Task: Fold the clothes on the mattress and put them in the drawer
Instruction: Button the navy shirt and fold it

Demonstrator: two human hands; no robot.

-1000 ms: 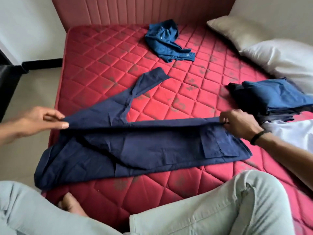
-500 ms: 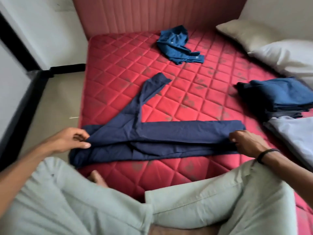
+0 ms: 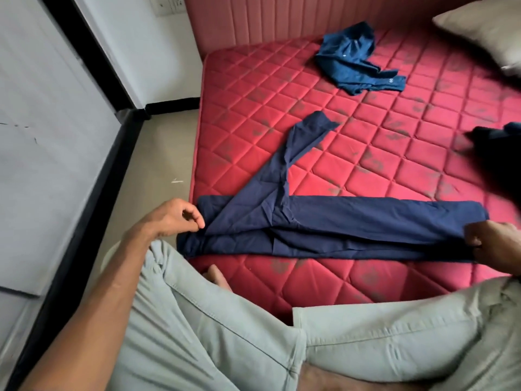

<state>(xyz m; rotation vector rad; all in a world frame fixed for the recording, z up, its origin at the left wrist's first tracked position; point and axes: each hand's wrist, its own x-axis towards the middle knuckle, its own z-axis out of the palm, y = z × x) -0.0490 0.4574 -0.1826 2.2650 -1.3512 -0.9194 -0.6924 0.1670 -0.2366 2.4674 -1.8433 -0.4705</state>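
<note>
Head view, the only one: I sit at the mattress [image 3: 366, 153] edge with the navy shirt [image 3: 324, 227] laid across it in front of my knees, folded lengthwise into a long strip, one sleeve [image 3: 304, 145] angling off toward the headboard. My left hand [image 3: 180, 218] sits at the strip's left end with fingers loosely curled, fingertips just beside the cloth and gripping nothing that I can see. My right hand [image 3: 490, 241] is at the right end, fingers curled on the cloth's edge in what looks like a pinch, though blur makes it hard to be sure. As I judge it, this shirt is partway folded: the sleeve is not yet tucked in and the strip not yet folded across. A crumpled blue garment [image 3: 352, 60] lies unfolded farther up. A dark pile [image 3: 496, 153] shows blurred at the right. No drawer shows, so putting away is all left.
</note>
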